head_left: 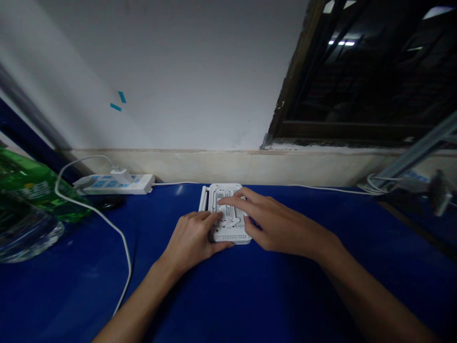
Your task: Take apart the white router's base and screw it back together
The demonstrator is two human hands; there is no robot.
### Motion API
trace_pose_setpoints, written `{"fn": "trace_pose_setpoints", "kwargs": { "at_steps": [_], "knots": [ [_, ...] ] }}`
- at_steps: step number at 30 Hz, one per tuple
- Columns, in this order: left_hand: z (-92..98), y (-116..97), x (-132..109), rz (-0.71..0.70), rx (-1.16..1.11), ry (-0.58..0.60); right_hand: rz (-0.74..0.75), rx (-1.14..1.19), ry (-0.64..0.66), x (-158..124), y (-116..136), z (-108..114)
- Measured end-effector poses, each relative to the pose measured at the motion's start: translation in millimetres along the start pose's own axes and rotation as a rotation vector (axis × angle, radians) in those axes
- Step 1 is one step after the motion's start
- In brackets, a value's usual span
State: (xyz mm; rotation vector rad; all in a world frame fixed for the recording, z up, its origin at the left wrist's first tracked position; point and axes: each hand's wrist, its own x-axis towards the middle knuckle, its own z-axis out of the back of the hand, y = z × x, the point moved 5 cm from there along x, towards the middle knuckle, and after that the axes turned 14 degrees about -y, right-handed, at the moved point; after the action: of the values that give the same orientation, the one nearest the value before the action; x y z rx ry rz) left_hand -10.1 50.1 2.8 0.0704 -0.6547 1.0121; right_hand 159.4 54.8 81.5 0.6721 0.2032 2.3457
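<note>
A white Wi-Fi router (232, 236) lies on the blue table, its vented underside with a printed label facing up. One antenna (203, 199) is folded along its left side. My left hand (194, 237) grips the router's lower left corner, thumb along the near edge and fingers over the left side. My right hand (266, 216) reaches over from the right with its index finger stretched out onto the label. Its thumb is by the router's right edge. The right hand's other fingers are partly hidden, and nothing shows between them.
A white power strip (143, 184) with a plugged-in charger (122, 176) lies by the wall. Its white cable (117, 228) loops across the table's left side. Green bottles (39, 183) and a clear container (32, 238) stand left. A metal bracket (414, 155) is at right.
</note>
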Motion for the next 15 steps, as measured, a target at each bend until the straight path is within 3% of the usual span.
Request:
{"fn": "trace_pose_setpoints", "kwargs": {
  "at_steps": [4,10,15],
  "knots": [
    [0.5,-1.0,0.6,-0.001,-0.006,0.009,-0.014,-0.065,-0.014,0.5,-5.2,-2.5],
    [0.8,-0.4,-0.1,-0.015,0.021,-0.026,-0.021,0.049,0.055,-2.8,0.8,-0.2],
    [1.2,-0.7,-0.4,-0.022,0.005,-0.033,-0.046,-0.045,-0.005,0.0,-0.2,0.7]
  ]
}}
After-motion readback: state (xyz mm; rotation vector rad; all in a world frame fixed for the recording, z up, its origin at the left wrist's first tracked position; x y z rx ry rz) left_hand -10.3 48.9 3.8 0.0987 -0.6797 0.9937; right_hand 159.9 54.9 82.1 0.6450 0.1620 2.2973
